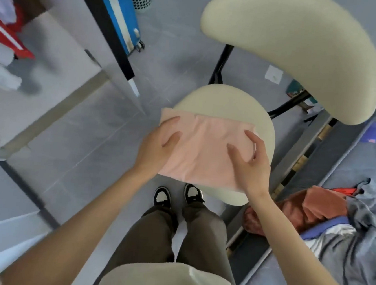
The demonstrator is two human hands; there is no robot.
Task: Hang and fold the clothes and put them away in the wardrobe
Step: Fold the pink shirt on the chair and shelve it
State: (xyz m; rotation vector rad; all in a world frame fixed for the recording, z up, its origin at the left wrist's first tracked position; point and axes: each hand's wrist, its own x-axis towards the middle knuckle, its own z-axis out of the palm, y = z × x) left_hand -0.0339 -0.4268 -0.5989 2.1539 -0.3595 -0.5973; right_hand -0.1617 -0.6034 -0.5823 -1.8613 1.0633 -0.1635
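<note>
**Pink cloth held over a chair seat**

One chair (243, 101) stands straight ahead, its round seat close to two shoes (163, 196). The wardrobe (54, 44) is on the left and the bed (352, 162) on the right. Bare floor (79, 143) runs between chair and wardrobe.

Both arms reach forward. The left hand (156, 148) has a grip on the left edge of one folded cloth (204, 151), thumb on top. The right hand (256, 165) grasps its right edge, fingers bent. The cloth sits over the seat and overhangs its near and left rims.

One clothes pile (313, 209) lies on the bed.
</note>
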